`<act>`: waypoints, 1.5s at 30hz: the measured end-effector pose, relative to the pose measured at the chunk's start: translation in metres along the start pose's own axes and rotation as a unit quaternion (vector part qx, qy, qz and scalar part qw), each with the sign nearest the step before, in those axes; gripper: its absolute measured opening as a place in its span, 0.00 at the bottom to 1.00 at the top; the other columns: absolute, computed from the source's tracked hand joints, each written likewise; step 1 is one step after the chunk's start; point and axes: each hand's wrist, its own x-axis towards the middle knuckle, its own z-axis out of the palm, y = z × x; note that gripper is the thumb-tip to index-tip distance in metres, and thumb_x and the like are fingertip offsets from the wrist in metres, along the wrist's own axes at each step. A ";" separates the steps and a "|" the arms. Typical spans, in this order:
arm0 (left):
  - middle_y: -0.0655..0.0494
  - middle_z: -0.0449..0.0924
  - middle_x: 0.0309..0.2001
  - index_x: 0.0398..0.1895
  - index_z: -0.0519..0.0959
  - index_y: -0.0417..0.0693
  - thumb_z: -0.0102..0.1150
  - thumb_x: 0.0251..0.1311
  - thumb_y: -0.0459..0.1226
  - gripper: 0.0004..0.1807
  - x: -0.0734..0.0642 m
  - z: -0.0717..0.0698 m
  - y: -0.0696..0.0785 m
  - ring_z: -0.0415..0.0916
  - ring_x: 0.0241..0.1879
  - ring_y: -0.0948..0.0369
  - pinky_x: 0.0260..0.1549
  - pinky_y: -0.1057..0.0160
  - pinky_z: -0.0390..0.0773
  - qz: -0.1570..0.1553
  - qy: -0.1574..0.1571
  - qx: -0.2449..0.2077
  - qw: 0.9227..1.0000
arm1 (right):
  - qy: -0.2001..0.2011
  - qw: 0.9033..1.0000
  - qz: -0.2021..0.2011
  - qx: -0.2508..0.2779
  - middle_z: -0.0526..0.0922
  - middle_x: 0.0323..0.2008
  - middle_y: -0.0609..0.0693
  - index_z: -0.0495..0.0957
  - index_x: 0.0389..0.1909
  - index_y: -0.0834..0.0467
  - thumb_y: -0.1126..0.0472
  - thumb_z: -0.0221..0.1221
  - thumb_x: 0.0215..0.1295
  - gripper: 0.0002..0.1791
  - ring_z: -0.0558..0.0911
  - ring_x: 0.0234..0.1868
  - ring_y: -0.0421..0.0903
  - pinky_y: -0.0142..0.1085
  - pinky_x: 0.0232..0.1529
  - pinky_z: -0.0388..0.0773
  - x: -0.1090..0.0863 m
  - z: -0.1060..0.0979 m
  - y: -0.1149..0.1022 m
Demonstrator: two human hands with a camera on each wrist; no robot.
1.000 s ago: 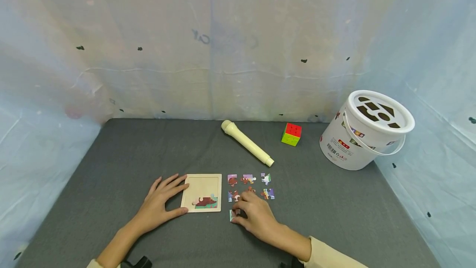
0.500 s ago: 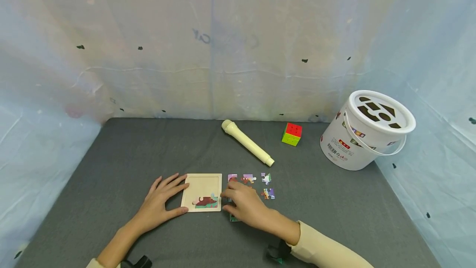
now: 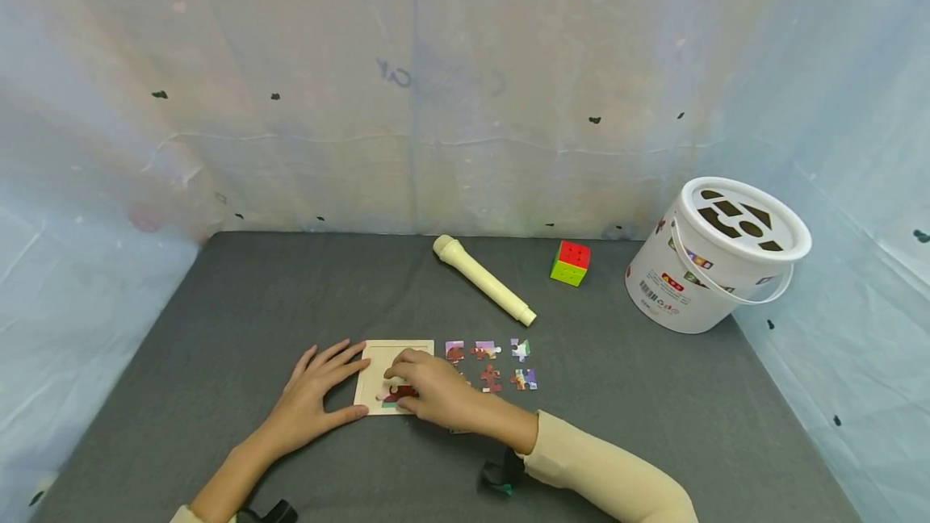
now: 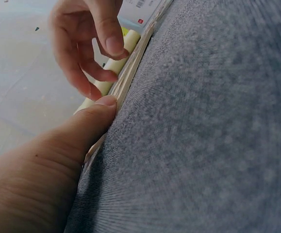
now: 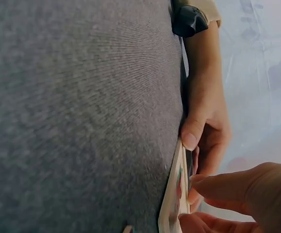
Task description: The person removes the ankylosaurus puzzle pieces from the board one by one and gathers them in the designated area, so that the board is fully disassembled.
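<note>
A small wooden puzzle tray [image 3: 372, 378] lies flat on the grey tabletop, with a partly assembled dark red and green picture [image 3: 390, 402] in its lower part. My left hand [image 3: 312, 394] rests at the tray's left side, fingers fairly straight and spread, the thumb touching its lower left edge. Over the tray is my right hand [image 3: 436, 390], fingers bent down and thumb apart from them above the picture. Whether a puzzle piece is between its fingertips cannot be made out. Loose puzzle pieces [image 3: 490, 378] lie in rows right of the tray, some partly hidden by the right hand.
Behind the pieces lies a cream microphone-shaped stick [image 3: 483, 279]. A red and green puzzle cube [image 3: 570, 263] sits farther right. At the right edge stands a white bucket [image 3: 683, 265] with shape holes in its lid. Plastic sheeting [image 3: 465, 103] hangs around the table.
My right hand has moved left from the loose pieces, across the tray's right edge, to above the picture. Middle pieces it covered show again. The left hand and tray have stayed put.
</note>
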 end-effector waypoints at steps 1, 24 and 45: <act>0.50 0.66 0.72 0.66 0.76 0.53 0.72 0.52 0.56 0.39 0.000 0.000 0.000 0.58 0.71 0.43 0.65 0.30 0.45 0.000 0.000 0.000 1.000 | -0.003 1.000 0.002 0.001 0.80 0.46 0.47 0.83 0.52 0.58 0.62 0.71 0.61 0.19 0.78 0.41 0.35 0.21 0.42 0.73 0.002 0.001 -0.001; 0.50 0.66 0.72 0.67 0.76 0.53 0.72 0.53 0.56 0.38 -0.001 0.003 -0.005 0.58 0.71 0.44 0.66 0.32 0.45 0.012 0.006 0.000 1.000 | -0.034 0.998 0.061 -0.007 0.75 0.37 0.45 0.82 0.52 0.56 0.58 0.72 0.59 0.20 0.74 0.29 0.32 0.19 0.30 0.67 0.018 0.014 -0.009; 0.51 0.66 0.72 0.67 0.76 0.53 0.71 0.54 0.56 0.38 -0.001 0.003 -0.006 0.57 0.71 0.45 0.66 0.33 0.44 0.012 0.006 -0.002 1.000 | -0.031 0.997 0.073 -0.006 0.73 0.34 0.43 0.82 0.42 0.55 0.57 0.73 0.57 0.14 0.72 0.28 0.31 0.20 0.30 0.67 0.020 0.016 -0.009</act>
